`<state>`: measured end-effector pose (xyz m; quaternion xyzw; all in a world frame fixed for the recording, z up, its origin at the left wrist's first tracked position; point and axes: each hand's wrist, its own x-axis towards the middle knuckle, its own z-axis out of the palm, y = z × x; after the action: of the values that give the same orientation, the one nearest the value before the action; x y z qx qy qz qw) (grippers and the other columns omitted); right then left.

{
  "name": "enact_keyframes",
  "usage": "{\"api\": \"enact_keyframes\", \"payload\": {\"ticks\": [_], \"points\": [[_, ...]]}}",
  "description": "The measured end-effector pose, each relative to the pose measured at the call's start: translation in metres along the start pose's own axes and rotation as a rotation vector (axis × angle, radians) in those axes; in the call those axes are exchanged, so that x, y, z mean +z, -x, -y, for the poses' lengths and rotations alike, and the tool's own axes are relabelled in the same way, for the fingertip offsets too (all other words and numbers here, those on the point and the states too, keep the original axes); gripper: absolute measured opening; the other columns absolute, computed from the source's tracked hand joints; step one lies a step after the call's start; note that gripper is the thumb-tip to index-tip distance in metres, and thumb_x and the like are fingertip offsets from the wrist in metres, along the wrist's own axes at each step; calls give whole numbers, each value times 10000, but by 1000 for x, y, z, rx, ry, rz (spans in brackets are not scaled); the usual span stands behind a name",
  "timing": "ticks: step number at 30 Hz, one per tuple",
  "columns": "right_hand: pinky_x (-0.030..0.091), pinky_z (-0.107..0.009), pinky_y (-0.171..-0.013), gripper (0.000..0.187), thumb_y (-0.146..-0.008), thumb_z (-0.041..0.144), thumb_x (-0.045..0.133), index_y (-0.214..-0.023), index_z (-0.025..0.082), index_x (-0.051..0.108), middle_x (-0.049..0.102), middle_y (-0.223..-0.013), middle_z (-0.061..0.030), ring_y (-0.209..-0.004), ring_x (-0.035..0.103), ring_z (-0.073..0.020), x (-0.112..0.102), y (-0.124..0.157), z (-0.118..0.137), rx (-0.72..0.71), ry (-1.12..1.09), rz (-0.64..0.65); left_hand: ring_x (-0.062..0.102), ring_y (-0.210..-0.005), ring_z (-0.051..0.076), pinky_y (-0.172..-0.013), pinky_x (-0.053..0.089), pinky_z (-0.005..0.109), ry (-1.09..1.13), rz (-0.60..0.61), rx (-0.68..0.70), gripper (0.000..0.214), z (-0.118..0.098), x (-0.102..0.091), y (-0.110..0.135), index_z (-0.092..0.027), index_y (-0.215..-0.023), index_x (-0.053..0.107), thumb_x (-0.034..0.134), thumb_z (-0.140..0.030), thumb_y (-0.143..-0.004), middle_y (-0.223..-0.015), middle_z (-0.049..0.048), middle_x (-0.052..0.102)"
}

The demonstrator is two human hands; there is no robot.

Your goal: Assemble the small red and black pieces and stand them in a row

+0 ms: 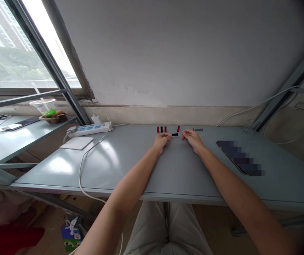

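"Where's the black tube (pixel 174 134)?"

"Held just above the worktop (pixel 178 166), between both hands."

"And the fingers?"

"The left hand (pixel 161 140) has its fingers closed on the tube's end. The right hand (pixel 191 138) pinches a thin pale pin (pixel 180 133) running from it, though that's too small to be sure of."

"What could go wrong?"

"If the pin slips, the tube could spring forward and topple the upright red and black pieces (pixel 161 129) just beyond it."

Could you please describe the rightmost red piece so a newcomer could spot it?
On the grey table, look along the far edge above the right hand. Small red and black pieces sit there. This red piece stands alone, apart from the close group of three on its left.
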<state>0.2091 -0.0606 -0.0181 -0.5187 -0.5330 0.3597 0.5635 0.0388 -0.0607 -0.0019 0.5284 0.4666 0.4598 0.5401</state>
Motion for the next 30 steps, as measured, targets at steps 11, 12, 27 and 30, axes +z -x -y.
{"api": "enact_keyframes", "payload": {"ticks": [11,12,27,30], "points": [[466,-347,-733,210,-734,366,554,-859,198,536,644,-777,-49,-722,597,-166,9,7,4,-223,278,87,564,-659,110,-688,450,264,-158,-161,175,225,3,5,-2,-142,-943,642,576,-217,-740,-864,84,655],[462,-350,-747,216,-741,355,548,-891,199,542,648,-795,-50,-740,599,-170,8,7,4,-252,335,78,574,-692,122,-716,451,273,-195,-164,208,242,4,5,-2,-143,-961,648,573,-209,-740,-879,90,658],[426,-356,-813,238,-773,246,510,-996,211,583,667,-877,-48,-780,612,-177,6,11,11,-387,658,2,599,-834,134,-878,432,302,-419,-59,495,396,14,8,-2,-179,-1114,601,532,-94,-733,-1215,95,549],[401,-380,-844,224,-769,236,521,-982,219,590,670,-873,-43,-796,612,-185,7,13,10,-365,736,-11,596,-848,144,-864,436,308,-453,-40,524,409,12,9,0,-175,-1136,585,512,-96,-741,-1225,104,540]]}}
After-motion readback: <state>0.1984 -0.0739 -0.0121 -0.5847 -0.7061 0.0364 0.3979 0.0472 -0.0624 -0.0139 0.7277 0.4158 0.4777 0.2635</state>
